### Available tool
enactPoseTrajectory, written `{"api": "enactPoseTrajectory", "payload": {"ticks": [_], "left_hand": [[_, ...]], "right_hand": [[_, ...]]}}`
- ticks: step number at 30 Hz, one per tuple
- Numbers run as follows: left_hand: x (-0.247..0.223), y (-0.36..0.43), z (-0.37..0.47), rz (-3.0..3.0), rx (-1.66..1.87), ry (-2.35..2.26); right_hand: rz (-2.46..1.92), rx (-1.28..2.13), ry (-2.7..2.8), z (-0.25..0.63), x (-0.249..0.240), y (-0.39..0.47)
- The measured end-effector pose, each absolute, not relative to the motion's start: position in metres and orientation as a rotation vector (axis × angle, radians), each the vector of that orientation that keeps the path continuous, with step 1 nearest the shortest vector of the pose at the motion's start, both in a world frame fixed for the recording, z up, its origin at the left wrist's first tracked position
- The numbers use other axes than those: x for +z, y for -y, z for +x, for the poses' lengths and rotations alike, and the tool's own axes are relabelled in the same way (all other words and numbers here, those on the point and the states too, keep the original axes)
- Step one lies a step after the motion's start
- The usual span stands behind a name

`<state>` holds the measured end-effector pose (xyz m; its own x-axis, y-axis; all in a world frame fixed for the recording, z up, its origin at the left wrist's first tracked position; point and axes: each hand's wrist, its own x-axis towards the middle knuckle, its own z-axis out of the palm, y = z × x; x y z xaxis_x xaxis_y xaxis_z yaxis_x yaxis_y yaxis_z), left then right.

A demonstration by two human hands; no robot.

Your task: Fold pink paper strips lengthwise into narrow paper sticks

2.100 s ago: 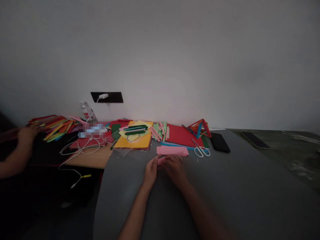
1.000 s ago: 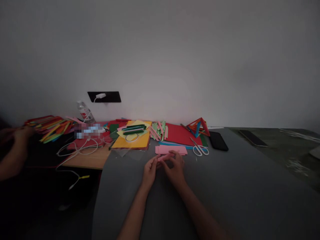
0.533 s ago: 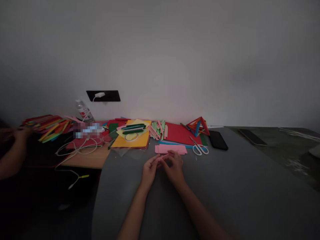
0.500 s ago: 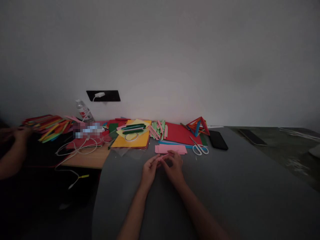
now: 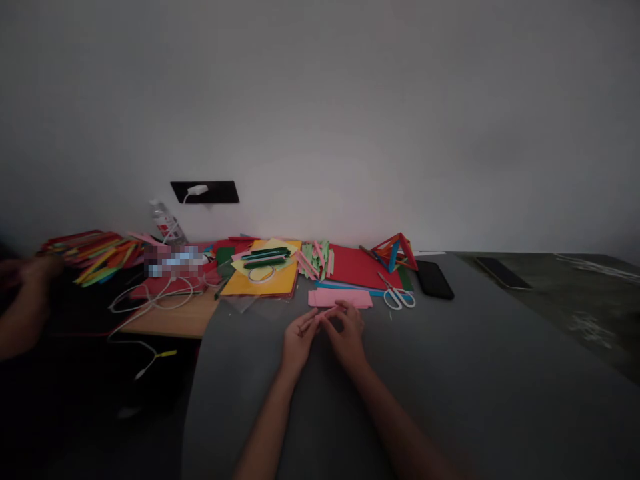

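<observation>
Pinching a small pink paper strip (image 5: pixel 324 317) between them, both hands are meeting fingertip to fingertip low over the grey mat (image 5: pixel 475 373): the left hand (image 5: pixel 296 342) is reaching in palm-down with fingers extended, while the right hand (image 5: pixel 347 333) is curling over it, just before the pink paper stack (image 5: pixel 340 298) and white-handled scissors (image 5: pixel 399 297).

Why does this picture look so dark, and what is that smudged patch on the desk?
Head view: the light is dim and falls off toward the corners, so the person's left hand and right hand on the small pink strip look murky. The blocky patch left of the yellow paper is pixelated, not blurred by focus. The co-worker's hand at the left edge is soft and dark.
</observation>
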<state>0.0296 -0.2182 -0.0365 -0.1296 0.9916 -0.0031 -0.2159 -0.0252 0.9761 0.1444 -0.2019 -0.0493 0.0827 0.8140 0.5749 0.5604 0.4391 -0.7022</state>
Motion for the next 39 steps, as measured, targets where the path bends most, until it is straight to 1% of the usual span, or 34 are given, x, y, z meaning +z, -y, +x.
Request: {"api": "enactPoseTrajectory", "payload": {"ticks": [4,7,9,11,13,17,19,21,26,39], "left_hand": [[-0.038,0.218,0.030,0.954,1.412,-1.161],[-0.040,0.218,0.030,0.927,1.455,-1.188],[-0.041,0.217,0.031,0.891,1.510,-1.199],[-0.043,0.217,0.031,0.860,1.555,-1.202],[-0.044,0.217,0.031,0.853,1.577,-1.202],[-0.044,0.216,0.030,0.884,1.606,-1.207],[-0.043,0.217,0.030,0.900,1.614,-1.204],[-0.042,0.218,0.030,0.926,1.603,-1.195],[-0.040,0.218,0.032,1.004,1.538,-1.169],[-0.040,0.219,0.034,0.976,1.521,-1.189]], "right_hand": [[-1.243,0.290,1.565,0.142,-0.049,0.203],[-1.246,0.224,1.508,0.143,-0.047,0.203],[-1.253,0.171,1.409,0.145,-0.044,0.203],[-1.252,0.189,1.262,0.149,-0.039,0.204],[-1.238,0.369,1.126,0.151,-0.036,0.206],[-1.189,0.980,1.084,0.146,-0.035,0.207],[-1.124,1.154,1.129,0.141,-0.037,0.207],[-1.053,1.232,1.133,0.137,-0.040,0.206],[-1.027,1.316,1.052,0.138,-0.044,0.203],[-1.080,1.311,1.007,0.139,-0.043,0.204]]}}
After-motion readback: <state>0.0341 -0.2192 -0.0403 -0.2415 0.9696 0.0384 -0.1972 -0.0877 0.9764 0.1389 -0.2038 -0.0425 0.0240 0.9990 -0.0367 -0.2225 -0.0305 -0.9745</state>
